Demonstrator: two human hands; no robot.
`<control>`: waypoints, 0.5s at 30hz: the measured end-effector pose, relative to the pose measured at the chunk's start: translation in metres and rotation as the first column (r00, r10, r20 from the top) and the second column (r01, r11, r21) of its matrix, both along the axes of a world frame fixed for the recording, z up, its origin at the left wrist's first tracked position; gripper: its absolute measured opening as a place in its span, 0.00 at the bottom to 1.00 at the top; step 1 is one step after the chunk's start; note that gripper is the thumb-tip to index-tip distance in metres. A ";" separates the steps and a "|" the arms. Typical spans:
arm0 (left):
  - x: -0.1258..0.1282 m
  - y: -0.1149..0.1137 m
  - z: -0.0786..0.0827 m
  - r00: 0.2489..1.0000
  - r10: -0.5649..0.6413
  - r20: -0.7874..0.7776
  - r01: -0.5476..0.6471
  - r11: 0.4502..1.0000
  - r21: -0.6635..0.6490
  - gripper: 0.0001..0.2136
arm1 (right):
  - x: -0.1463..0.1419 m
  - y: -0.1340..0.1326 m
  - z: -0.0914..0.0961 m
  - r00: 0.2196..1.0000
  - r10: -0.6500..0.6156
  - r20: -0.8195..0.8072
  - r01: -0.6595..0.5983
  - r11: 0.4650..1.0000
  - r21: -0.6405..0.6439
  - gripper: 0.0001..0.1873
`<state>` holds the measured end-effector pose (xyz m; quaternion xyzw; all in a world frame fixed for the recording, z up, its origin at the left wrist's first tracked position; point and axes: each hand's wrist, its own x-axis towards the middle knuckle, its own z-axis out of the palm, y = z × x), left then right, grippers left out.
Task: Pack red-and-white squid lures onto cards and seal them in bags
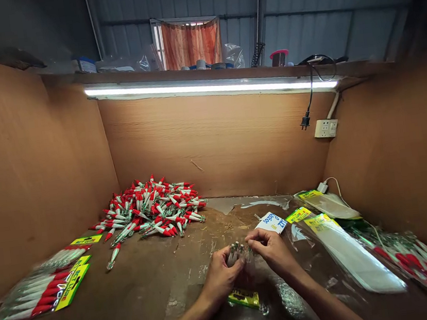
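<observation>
My left hand (220, 275) is closed around a small bunch of red-and-white lures (234, 252), tips pointing up. My right hand (271, 249) pinches the top of the same bunch, close beside the left. Under both hands lies a clear plastic bag with a yellow label (244, 298). A big heap of red-and-white lures (153, 209) lies at the back left of the wooden bench (151, 287), well away from my hands.
Filled packs with yellow labels (42, 290) lie at the left. Empty clear bags with yellow headers (344, 247) and more packed lures (412, 255) lie at the right. A small white card (271, 222) sits behind my right hand. Wooden walls enclose the bench; a socket (325, 128) hangs at back right.
</observation>
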<state>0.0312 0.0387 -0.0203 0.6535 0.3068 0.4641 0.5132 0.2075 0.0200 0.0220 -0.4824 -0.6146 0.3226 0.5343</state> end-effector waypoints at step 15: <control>0.000 -0.006 0.009 0.979 -0.205 -0.001 0.203 0.967 -0.157 0.13 | 0.011 -0.007 0.009 0.984 0.088 -0.155 -0.101 0.992 -0.077 0.18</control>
